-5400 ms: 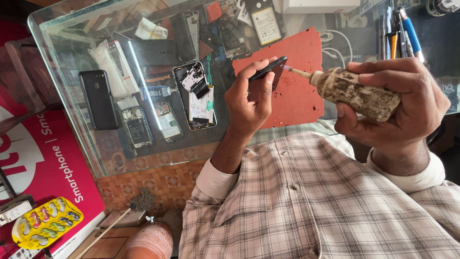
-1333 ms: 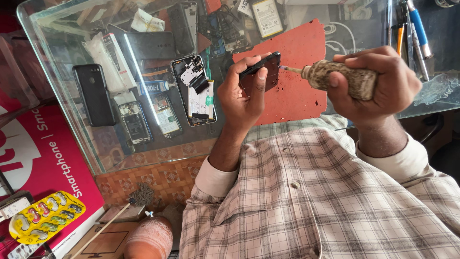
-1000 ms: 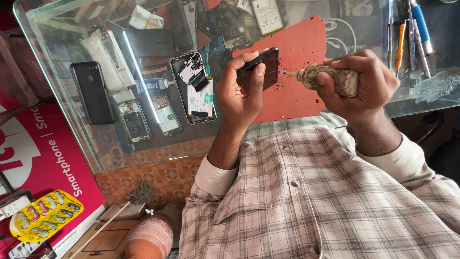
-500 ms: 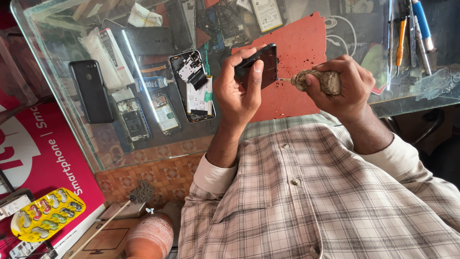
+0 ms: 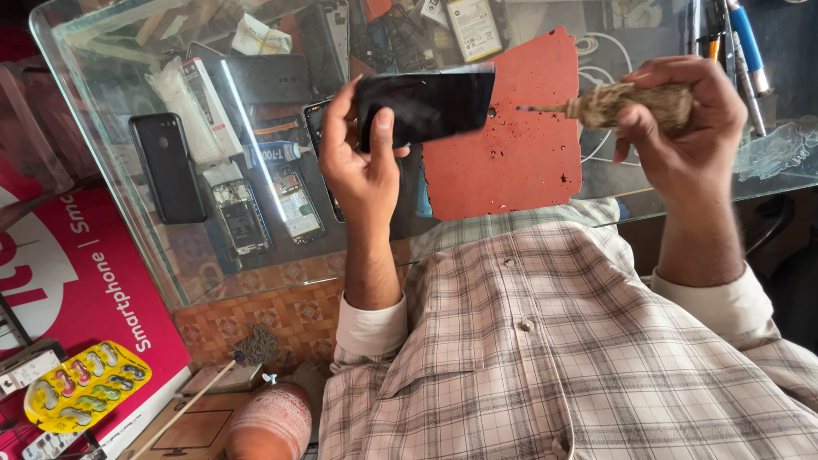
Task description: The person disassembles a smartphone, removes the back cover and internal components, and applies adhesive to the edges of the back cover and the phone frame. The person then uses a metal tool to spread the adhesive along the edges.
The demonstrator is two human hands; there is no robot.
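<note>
Now the left hand (image 5: pixel 362 162) has turned the phone (image 5: pixel 426 104) flat-on, apart from the tool (image 5: pixel 630 102).

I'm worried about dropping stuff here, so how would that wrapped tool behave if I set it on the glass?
The wrapped tool in the right hand looks stiff, and its rough wrapping probably grips well. Its roundish handle might roll on the smooth glass table. The thin metal tip could scratch the glass.
</note>
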